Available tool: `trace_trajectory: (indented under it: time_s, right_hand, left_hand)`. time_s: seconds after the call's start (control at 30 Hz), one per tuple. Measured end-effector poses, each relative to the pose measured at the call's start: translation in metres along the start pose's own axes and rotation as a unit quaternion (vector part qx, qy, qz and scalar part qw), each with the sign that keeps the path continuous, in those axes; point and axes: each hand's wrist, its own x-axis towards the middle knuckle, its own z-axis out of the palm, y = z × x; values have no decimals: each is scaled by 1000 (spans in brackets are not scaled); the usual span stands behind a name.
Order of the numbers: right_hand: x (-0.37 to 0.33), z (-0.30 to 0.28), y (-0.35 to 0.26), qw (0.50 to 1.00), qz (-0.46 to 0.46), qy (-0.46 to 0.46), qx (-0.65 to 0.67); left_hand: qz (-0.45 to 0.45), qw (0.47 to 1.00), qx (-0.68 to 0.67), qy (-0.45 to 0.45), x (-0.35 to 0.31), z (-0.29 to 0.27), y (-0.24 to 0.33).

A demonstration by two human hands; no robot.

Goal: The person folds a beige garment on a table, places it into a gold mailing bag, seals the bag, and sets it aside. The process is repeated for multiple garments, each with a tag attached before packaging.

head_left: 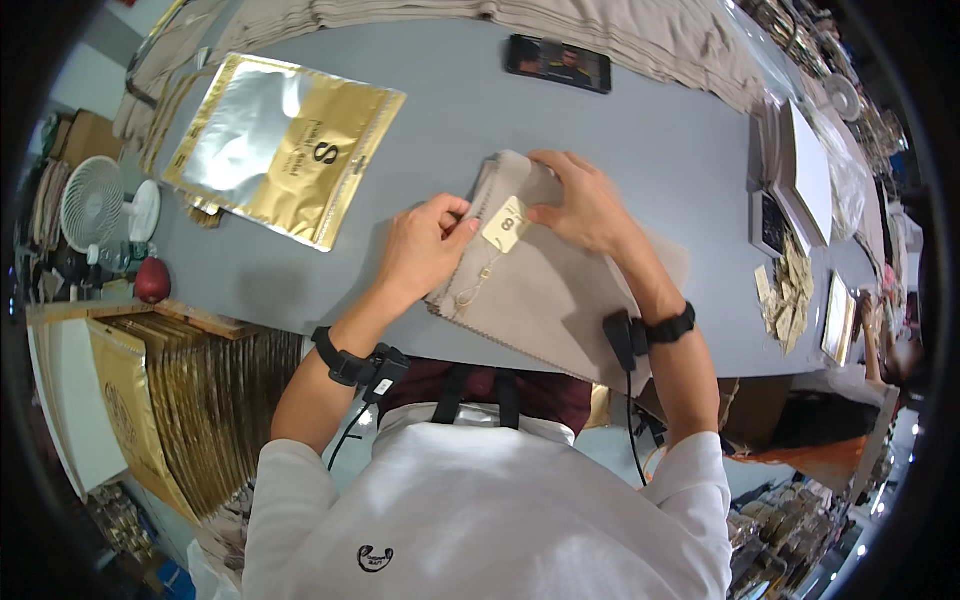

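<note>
A folded beige cloth (560, 290) with a zigzag-cut edge lies on the grey table in front of me. Near its top left sits a cream hang tag (505, 226), its thin looped string trailing down over the fabric. My left hand (430, 245) is closed at the cloth's left edge, thumb and index finger pinching it beside the tag. My right hand (585, 205) holds the upper part of the cloth, fingers curled over the far edge and thumb by the tag's right side. What lies beneath the folds is hidden.
Gold-and-silver pouches (285, 150) lie at the left. A phone (558, 64) rests at the back, before piled beige cloth (640, 40). Loose tags (788, 295) and a white box (803, 175) are at the right. A fan (93, 203) stands far left.
</note>
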Motion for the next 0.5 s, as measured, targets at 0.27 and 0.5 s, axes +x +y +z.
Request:
trace_trajectory:
  time_s: [0.27, 0.5]
  right_hand:
    - [-35, 12, -4, 988, -85, 108, -75]
    - [1, 5, -3, 995, 70, -8, -70]
  left_hand:
    - [110, 870, 404, 260, -9, -79, -49]
    - [80, 885, 446, 108, 5, -108, -72]
